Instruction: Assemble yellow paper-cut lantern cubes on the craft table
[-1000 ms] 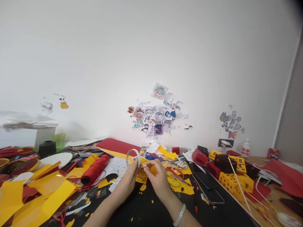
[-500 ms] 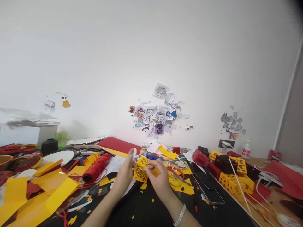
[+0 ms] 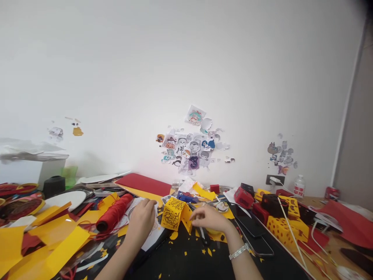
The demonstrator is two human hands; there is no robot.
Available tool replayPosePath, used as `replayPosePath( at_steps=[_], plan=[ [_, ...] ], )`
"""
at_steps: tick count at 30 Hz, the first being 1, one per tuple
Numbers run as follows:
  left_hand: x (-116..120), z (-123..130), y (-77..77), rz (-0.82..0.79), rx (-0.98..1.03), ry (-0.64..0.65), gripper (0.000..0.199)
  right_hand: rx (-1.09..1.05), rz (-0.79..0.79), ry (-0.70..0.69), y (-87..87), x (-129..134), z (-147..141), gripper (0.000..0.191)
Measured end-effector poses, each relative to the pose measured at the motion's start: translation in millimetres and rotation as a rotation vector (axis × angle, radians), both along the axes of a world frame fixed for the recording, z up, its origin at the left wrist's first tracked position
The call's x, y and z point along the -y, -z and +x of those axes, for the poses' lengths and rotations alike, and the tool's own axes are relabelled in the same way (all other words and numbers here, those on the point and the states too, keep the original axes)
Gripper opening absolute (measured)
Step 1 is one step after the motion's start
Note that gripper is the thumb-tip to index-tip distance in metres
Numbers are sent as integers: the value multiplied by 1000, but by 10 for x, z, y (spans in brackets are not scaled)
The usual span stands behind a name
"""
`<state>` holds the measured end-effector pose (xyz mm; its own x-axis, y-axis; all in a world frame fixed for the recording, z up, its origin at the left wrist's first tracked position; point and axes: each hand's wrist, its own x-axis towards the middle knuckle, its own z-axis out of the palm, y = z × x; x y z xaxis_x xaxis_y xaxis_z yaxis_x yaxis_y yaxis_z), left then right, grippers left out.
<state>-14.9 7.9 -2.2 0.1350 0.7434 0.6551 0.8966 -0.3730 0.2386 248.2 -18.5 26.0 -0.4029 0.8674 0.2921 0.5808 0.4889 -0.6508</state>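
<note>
A yellow paper box [image 3: 171, 218] with black cartoon drawings and cut-outs stands on the black mat, its yellow flap [image 3: 186, 218] jutting out to the right. My left hand [image 3: 142, 218] is left of the box, over a white sheet with drawings [image 3: 153, 238]. Its fingers curl round what looks like a roll of tape [image 3: 130, 214], of which only a pale rim shows. At the flap's right edge is my right hand [image 3: 210, 217], fingers loosely stretched towards the box, holding nothing visible. Whether its fingertips touch the flap I cannot tell. Below them lies a dark-handled tool [image 3: 204, 235].
A red cord spool [image 3: 115, 213] and yellow paper sheets [image 3: 62, 241] lie to the left. On the right are a phone [image 3: 250, 222], a red box [image 3: 244, 198] and spotted yellow boxes [image 3: 284, 227]. Yellow scraps [image 3: 210, 251] litter the mat [image 3: 175, 264].
Both hands have come off the yellow box, which now stands on the mat. My left hand has moved left with the pale roll, my right hand to the right. The view has shifted slightly.
</note>
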Motion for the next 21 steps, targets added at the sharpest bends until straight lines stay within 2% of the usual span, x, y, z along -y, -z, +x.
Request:
replayPosePath(
  at_steps=[4,10,15,21],
  plan=[
    [254,233,-83,-26,-86,120,34,57,61,37,84,-17,-98,17],
    [555,601,-33,-318,-126,306,31,1,27,102,190,-144,-181,37],
    [529,649,70,-504,-157,334,30,-43,77,234,243,-193,-155,13],
    [454,633,101,-521,-113,288,37,-282,-92,175,286,-253,-241,4]
  ],
)
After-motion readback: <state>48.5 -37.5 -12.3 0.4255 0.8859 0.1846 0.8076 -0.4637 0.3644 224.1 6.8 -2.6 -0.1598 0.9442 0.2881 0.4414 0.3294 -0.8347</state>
